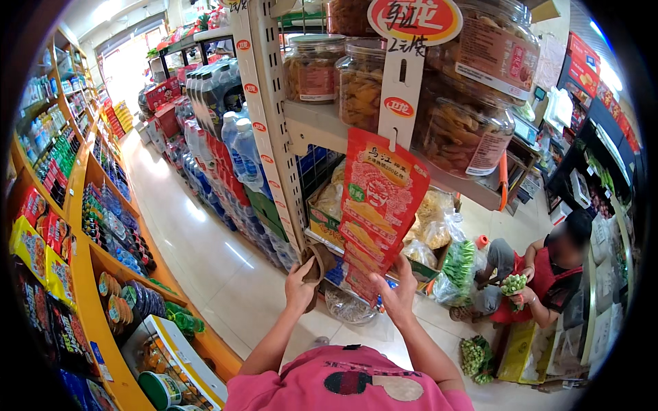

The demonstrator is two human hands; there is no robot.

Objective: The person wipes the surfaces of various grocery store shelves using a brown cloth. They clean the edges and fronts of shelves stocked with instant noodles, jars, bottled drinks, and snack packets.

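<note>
My left hand (300, 287) holds a bunched brown cloth (320, 262) beside the slotted metal upright of a store shelf. A hanging strip of red snack packets (378, 205) hangs in front of a white strip on the shelf's end. My right hand (401, 285) is at the lower right edge of these packets, thumb on the front and fingers partly hidden behind. Clear plastic jars of brown dried food (465, 131) stand on the shelf above. Under it, a cardboard box (326, 226) holds bagged goods.
To the left, past an aisle floor (205, 262), runs an orange shelf (154, 267) of drinks and snacks. Packs of bottled water (244, 149) are stacked beside the upright. At the right a seated person (540, 277) holds green vegetables, near bagged greens (457, 267).
</note>
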